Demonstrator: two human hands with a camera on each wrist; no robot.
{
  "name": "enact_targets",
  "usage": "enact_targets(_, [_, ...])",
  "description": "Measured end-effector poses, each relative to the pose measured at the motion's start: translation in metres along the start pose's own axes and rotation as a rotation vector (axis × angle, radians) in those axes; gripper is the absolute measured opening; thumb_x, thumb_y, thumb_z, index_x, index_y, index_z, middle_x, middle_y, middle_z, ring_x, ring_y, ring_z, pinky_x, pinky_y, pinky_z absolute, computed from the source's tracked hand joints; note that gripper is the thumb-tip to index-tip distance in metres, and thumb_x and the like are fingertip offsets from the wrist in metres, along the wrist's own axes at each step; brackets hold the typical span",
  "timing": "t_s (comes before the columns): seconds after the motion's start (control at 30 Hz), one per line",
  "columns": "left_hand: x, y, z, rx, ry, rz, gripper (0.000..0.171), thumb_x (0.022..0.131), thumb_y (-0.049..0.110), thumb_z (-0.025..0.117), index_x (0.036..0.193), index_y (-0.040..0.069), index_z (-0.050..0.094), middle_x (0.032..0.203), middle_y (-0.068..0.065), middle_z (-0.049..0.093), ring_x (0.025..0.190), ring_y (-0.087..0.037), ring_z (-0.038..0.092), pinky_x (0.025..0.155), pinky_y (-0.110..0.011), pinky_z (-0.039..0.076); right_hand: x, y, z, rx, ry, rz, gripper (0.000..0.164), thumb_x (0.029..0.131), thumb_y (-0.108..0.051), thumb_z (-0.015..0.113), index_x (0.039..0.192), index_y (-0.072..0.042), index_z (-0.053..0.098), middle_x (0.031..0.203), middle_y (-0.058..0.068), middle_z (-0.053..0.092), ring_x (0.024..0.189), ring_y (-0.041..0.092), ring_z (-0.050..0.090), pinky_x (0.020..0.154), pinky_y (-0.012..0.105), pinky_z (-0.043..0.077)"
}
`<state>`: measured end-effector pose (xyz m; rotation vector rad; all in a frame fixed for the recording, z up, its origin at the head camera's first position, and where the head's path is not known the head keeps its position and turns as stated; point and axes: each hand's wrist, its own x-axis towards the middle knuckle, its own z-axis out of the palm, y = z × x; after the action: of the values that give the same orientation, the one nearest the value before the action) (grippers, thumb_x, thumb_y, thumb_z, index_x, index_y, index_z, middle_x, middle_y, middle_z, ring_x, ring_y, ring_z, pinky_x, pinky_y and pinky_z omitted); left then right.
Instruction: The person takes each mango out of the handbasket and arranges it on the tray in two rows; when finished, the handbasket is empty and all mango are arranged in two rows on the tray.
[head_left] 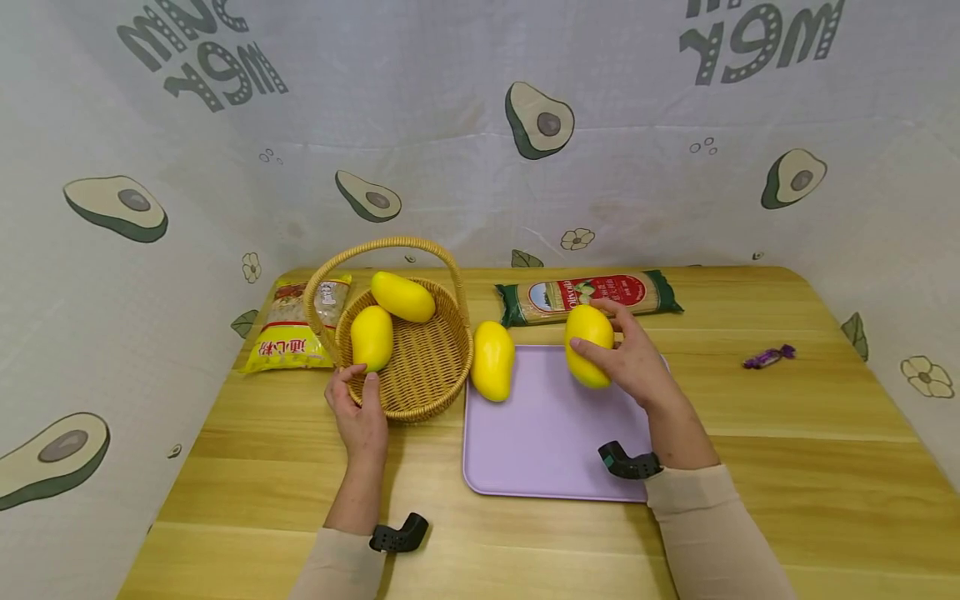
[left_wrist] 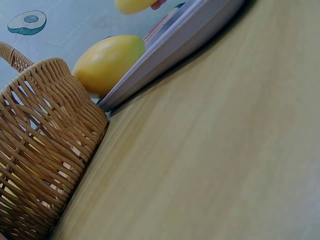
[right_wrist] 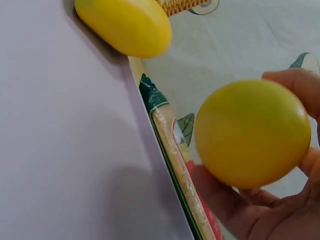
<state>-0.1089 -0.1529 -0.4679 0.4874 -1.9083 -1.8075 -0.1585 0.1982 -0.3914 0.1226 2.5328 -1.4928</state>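
My right hand [head_left: 633, 358] grips a yellow mango [head_left: 588, 346] over the far right part of a lilac tray [head_left: 555, 442]; in the right wrist view, fingers and thumb wrap the mango's sides. A second mango [head_left: 492, 361] lies at the tray's far left corner, beside a round wicker basket [head_left: 420, 375] with a tall handle. Two more mangoes sit in the basket, one at its left [head_left: 372, 337] and one at the back [head_left: 402, 297]. My left hand [head_left: 362, 421] holds the basket's front left rim, fingertips close to the left mango.
Behind the basket's left side lies a yellow bag of pasta [head_left: 288, 329]. A long packet of spaghetti [head_left: 592, 296] lies behind the tray. A purple-wrapped candy [head_left: 769, 357] is on the wooden table [head_left: 810, 467] at the right. An avocado-patterned cloth [head_left: 450, 167] hangs around the table.
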Motion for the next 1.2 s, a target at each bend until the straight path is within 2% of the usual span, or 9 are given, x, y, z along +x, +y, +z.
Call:
enact_targets(0.2, [0.001,0.000,0.000,-0.003,0.003,0.000,0.028,0.100,0.016,0.056,0.122,-0.002,0.054,0.154,-0.019,0.029,0.154,-0.032,0.020,0.126,-0.055,0.015,0.002,0.004,-0.002,-0.026,-0.017,0.039,0.078,0.093,-0.034,0.074,0.158,-0.030,0.032,0.148,0.024,0.041,0.127,0.043,0.048,0.100,0.054,0.052])
enact_targets(0.53, [0.000,0.000,0.001,-0.009,0.008,0.003,0.028,0.100,0.015,0.056,0.121,-0.003,0.053,0.154,-0.019,0.029,0.154,-0.032,0.020,0.127,-0.055,0.015,0.007,0.016,-0.008,-0.044,-0.108,0.088,0.080,0.094,-0.032,0.071,0.160,-0.021,0.026,0.146,0.031,0.040,0.123,0.044,0.048,0.104,0.054,0.047])
enact_targets(0.63, [0.000,0.000,0.000,-0.010,0.007,0.003,0.027,0.100,0.015,0.056,0.121,-0.003,0.053,0.154,-0.018,0.029,0.154,-0.032,0.019,0.127,-0.055,0.015,0.008,0.020,-0.011,-0.059,-0.125,0.086,0.082,0.095,-0.032,0.070,0.160,-0.017,0.025,0.145,0.031,0.039,0.122,0.044,0.048,0.105,0.056,0.046])
enact_targets(0.87, [0.000,0.001,0.001,-0.004,0.019,0.007,0.026,0.100,0.013,0.056,0.120,-0.002,0.054,0.153,-0.019,0.031,0.153,-0.032,0.021,0.127,-0.052,0.015,0.011,0.027,-0.015,-0.038,-0.162,0.064,0.078,0.097,-0.029,0.067,0.160,-0.011,0.025,0.140,0.031,0.042,0.116,0.040,0.052,0.099,0.045,0.051])
enact_targets(1.2, [0.000,0.000,0.001,-0.003,0.013,0.005,0.025,0.101,0.014,0.055,0.121,-0.002,0.054,0.154,-0.018,0.030,0.154,-0.031,0.020,0.127,-0.053,0.014,0.010,0.032,-0.025,-0.055,-0.224,0.069,0.076,0.098,-0.028,0.064,0.160,-0.009,0.025,0.148,0.033,0.042,0.119,0.040,0.056,0.103,0.050,0.051])
